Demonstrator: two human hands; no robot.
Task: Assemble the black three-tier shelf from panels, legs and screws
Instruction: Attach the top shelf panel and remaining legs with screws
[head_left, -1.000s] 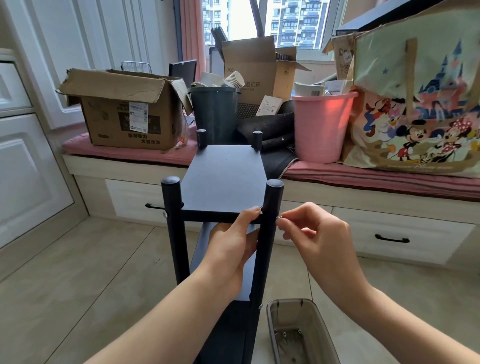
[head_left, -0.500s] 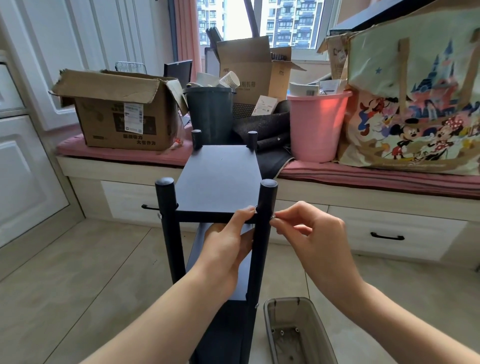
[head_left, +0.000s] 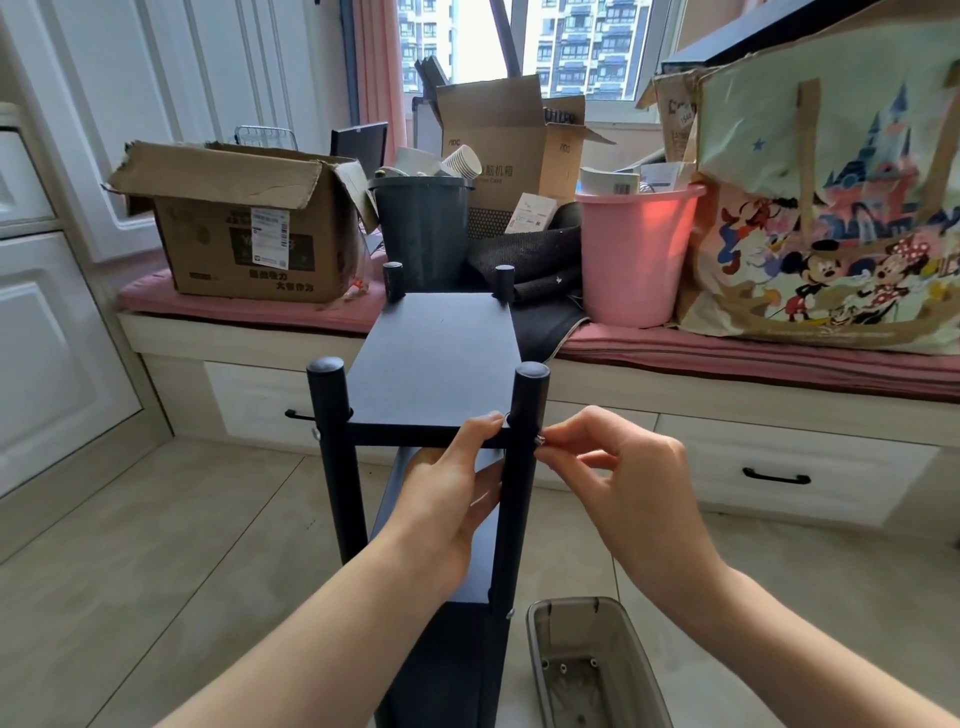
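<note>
The black shelf stands upright on the tiled floor in front of me, its top panel set between round black legs. My left hand grips the front edge of the top panel beside the near right leg, thumb on top. My right hand pinches a small silver screw against the outer side of that leg at panel height. Lower tiers show beneath my left hand, partly hidden by it. Another screw head sticks out of the near left leg.
A translucent plastic box with a few screws stands on the floor at the shelf's right foot. Behind the shelf runs a window bench with drawers, loaded with cardboard boxes, a dark bin, a pink bucket and a printed bag.
My view has shifted slightly. My right hand's fingers have turned a little at the screw on the right leg. The left hand keeps its grip on the panel edge.
</note>
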